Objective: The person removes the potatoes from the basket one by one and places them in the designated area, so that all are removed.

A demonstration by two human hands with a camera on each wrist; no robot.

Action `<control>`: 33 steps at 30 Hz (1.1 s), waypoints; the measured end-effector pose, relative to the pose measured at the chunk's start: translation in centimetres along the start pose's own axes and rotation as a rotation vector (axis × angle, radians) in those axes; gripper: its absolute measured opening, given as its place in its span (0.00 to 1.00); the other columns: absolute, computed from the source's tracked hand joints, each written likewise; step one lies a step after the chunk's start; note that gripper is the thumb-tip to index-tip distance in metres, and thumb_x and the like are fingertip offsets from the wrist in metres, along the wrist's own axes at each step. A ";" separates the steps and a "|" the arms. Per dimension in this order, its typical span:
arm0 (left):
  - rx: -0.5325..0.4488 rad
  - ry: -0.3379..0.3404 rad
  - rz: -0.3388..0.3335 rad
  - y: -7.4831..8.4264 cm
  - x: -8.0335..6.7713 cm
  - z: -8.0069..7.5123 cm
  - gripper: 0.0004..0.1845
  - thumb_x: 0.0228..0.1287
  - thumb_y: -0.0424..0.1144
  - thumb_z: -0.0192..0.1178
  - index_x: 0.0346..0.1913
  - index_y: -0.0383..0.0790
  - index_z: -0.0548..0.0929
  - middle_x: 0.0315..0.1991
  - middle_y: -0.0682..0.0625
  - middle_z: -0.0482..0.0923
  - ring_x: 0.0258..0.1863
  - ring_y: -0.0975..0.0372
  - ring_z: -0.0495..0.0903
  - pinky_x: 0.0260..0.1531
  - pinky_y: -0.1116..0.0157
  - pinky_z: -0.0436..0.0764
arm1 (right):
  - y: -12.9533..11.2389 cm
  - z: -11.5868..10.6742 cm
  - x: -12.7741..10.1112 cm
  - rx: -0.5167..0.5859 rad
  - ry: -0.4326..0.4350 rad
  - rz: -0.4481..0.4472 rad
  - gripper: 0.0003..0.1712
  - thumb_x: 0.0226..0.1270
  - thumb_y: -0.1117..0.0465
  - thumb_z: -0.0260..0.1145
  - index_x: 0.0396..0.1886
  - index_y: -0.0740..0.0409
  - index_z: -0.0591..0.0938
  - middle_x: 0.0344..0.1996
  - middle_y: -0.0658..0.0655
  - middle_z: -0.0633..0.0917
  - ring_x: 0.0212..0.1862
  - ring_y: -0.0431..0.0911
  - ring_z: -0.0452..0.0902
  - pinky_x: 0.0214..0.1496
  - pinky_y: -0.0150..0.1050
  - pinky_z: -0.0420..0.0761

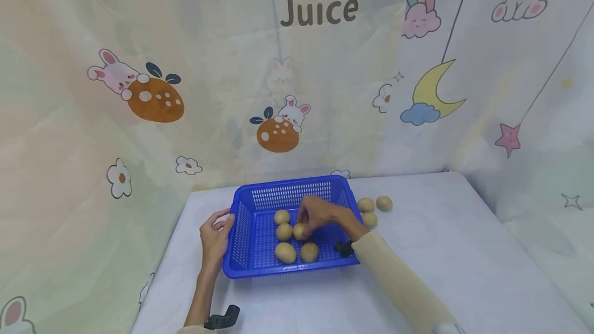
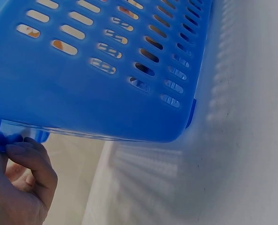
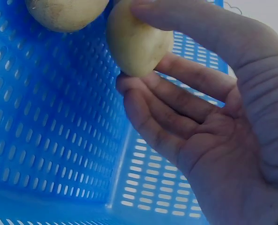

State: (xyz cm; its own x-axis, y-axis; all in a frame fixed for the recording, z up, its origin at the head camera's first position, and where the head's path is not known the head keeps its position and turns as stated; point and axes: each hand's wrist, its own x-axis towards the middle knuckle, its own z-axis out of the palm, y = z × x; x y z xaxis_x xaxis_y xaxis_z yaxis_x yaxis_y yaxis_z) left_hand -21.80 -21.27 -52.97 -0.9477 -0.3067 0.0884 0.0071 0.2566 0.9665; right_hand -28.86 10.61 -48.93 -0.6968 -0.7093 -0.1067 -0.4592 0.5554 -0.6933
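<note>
A blue slotted basket (image 1: 246, 205) stands on the white table with several potatoes in it. My right hand (image 1: 303, 223) reaches into it and pinches one potato (image 1: 299, 232) low over the floor. In the right wrist view the thumb (image 3: 190, 28) lies on top of that potato (image 3: 139, 44) and the fingers (image 3: 167, 108) lie under it, with another potato (image 3: 66, 11) just beyond. My left hand (image 1: 227, 219) grips the basket's left rim. In the left wrist view its curled fingers (image 2: 29, 164) sit under the rim, beside the basket's outer wall (image 2: 106, 70).
Three loose potatoes (image 1: 369, 219) lie on the table just right of the basket's far corner. A cartoon-printed curtain (image 1: 297, 92) closes off the back and both sides. Bare white tabletop (image 1: 441, 251) spreads to the right and in front.
</note>
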 end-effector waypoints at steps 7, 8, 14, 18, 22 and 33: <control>-0.014 -0.009 0.020 -0.1 0.2 0.5 0.19 0.82 0.44 0.64 0.65 0.35 0.85 0.43 0.33 0.92 0.26 0.69 0.88 0.28 0.72 0.85 | 0.4 -0.6 -0.9 0.077 0.053 -0.058 0.19 0.47 0.64 0.90 0.41 0.62 0.94 0.32 0.53 0.94 0.32 0.38 0.88 0.41 0.35 0.89; -0.013 -0.010 0.020 -0.1 0.2 0.5 0.19 0.82 0.44 0.64 0.65 0.36 0.85 0.43 0.33 0.92 0.26 0.69 0.88 0.29 0.72 0.85 | 0.4 -0.7 -1.1 0.091 0.059 -0.058 0.20 0.48 0.63 0.90 0.42 0.61 0.94 0.33 0.52 0.94 0.33 0.38 0.88 0.41 0.34 0.89; -0.003 -0.001 0.022 -0.2 0.1 0.5 0.19 0.82 0.43 0.64 0.65 0.35 0.85 0.43 0.32 0.92 0.26 0.68 0.89 0.28 0.72 0.85 | 0.2 -1.6 -2.0 0.173 0.111 -0.108 0.20 0.50 0.62 0.88 0.45 0.58 0.95 0.37 0.54 0.95 0.37 0.43 0.89 0.45 0.40 0.91; -0.007 0.010 0.024 -0.2 -0.1 0.4 0.19 0.82 0.43 0.65 0.65 0.35 0.86 0.42 0.33 0.92 0.26 0.68 0.88 0.27 0.72 0.85 | -0.4 -2.4 -3.0 0.186 0.140 -0.159 0.19 0.54 0.60 0.86 0.46 0.56 0.95 0.39 0.54 0.95 0.39 0.46 0.89 0.49 0.50 0.92; -0.013 0.014 0.025 -0.3 0.0 0.5 0.19 0.82 0.43 0.64 0.65 0.35 0.86 0.42 0.33 0.92 0.25 0.68 0.88 0.27 0.72 0.85 | -1.0 -3.4 -4.6 0.208 0.174 -0.173 0.19 0.56 0.59 0.86 0.48 0.55 0.94 0.41 0.54 0.95 0.40 0.49 0.89 0.51 0.58 0.91; -0.015 0.017 0.025 -0.8 0.2 0.0 0.17 0.82 0.42 0.64 0.64 0.37 0.86 0.40 0.36 0.92 0.25 0.67 0.88 0.27 0.71 0.85 | -1.0 -5.3 -8.4 0.242 0.272 -0.191 0.19 0.57 0.60 0.86 0.49 0.52 0.94 0.42 0.53 0.95 0.41 0.50 0.90 0.48 0.43 0.91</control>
State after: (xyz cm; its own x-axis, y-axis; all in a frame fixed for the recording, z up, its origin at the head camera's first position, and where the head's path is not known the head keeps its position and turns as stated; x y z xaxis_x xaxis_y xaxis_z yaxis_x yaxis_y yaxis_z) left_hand -21.97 -21.48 -53.73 -0.9416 -0.3160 0.1163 0.0353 0.2509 0.9674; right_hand -25.45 18.29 -43.55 -0.7470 -0.6308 0.2099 -0.4741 0.2841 -0.8334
